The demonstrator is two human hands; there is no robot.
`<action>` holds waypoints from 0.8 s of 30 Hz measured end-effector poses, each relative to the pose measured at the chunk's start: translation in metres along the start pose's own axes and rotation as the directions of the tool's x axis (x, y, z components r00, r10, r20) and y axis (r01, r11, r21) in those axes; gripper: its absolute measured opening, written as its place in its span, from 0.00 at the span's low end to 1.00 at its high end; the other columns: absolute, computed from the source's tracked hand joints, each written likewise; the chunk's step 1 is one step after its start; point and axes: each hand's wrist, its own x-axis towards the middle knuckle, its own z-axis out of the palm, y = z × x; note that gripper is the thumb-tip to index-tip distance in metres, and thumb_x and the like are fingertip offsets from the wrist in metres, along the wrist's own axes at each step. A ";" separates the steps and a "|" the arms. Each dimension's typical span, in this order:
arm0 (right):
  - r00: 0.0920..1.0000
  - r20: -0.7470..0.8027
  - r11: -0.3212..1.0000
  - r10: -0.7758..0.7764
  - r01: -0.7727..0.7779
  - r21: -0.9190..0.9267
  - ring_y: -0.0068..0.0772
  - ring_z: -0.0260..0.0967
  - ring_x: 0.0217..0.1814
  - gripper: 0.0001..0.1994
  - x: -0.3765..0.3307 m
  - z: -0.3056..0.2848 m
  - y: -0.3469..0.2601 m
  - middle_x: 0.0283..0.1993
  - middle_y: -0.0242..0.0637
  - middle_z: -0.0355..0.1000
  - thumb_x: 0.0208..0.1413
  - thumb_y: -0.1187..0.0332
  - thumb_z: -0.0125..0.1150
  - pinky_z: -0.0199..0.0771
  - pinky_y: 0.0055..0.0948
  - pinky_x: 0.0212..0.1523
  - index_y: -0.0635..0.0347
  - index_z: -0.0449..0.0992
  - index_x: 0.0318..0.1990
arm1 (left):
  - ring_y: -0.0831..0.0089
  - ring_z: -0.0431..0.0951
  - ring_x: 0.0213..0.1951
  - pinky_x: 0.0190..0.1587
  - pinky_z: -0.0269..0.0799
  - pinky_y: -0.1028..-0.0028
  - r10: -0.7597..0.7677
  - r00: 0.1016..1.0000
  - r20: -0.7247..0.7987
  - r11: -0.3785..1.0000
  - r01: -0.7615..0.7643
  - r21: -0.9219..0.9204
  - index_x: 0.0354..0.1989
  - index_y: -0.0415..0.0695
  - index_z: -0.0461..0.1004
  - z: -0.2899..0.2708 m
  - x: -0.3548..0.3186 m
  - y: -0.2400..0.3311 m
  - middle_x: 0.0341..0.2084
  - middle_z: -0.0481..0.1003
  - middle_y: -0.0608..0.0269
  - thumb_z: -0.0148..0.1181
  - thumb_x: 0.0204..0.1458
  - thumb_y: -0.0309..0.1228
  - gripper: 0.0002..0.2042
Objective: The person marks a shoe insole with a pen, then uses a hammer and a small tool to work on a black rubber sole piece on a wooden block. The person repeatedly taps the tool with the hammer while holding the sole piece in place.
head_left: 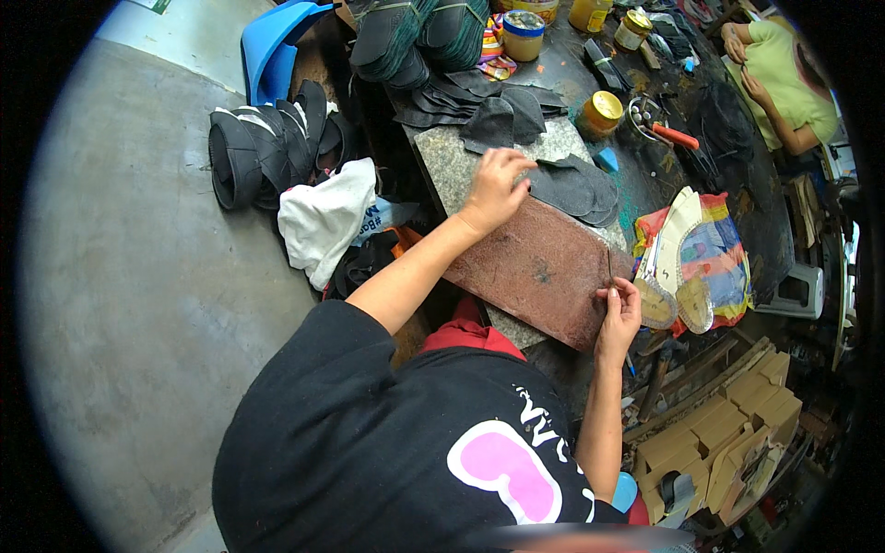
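head view | left hand: fingers half-curled at far-left corner of brown board, hold unclear | right hand: fingers pinched, seemingly on thin strip, board's right end | dark pieces lie shaped beyond board; amount left untellable

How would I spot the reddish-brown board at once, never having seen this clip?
Find the dark worktable, then the gray speckled slab at its near edge. On that slab, between the left hand and right hand, lies the flat board. Its reddish-brown surface with a dark central blotch sets it apart from the gray slab and the dark gray cut pieces beside it.
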 end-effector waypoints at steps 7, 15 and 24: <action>1.000 0.001 1.000 0.005 -0.005 0.019 0.21 0.70 0.40 0.08 -0.001 0.001 -0.003 0.40 0.31 0.70 0.64 0.75 0.53 0.69 0.22 0.47 0.65 0.71 0.49 | 0.51 0.66 0.59 0.63 0.60 0.58 -0.160 0.973 -0.165 0.936 0.203 0.287 0.54 0.42 0.72 -0.003 0.048 -0.056 0.55 0.70 0.52 0.66 0.46 0.30 0.24; 1.000 0.019 0.999 0.011 -0.012 0.052 0.20 0.69 0.40 0.08 0.000 -0.002 -0.001 0.39 0.30 0.70 0.64 0.74 0.53 0.69 0.22 0.47 0.64 0.71 0.49 | 0.57 0.73 0.40 0.45 0.69 0.61 -0.019 0.998 -0.058 0.990 0.027 0.141 0.31 0.45 0.73 0.010 0.033 -0.034 0.31 0.71 0.59 0.59 0.45 0.20 0.06; 1.000 -0.004 1.000 0.022 -0.022 0.009 0.22 0.70 0.40 0.08 0.000 -0.001 -0.004 0.39 0.32 0.70 0.65 0.75 0.51 0.70 0.23 0.46 0.65 0.70 0.49 | 0.68 0.76 0.34 0.41 0.73 0.71 -0.326 0.941 -0.090 0.869 0.261 -0.420 0.43 0.41 0.71 0.000 0.072 -0.048 0.35 0.74 0.60 0.58 0.47 0.17 0.14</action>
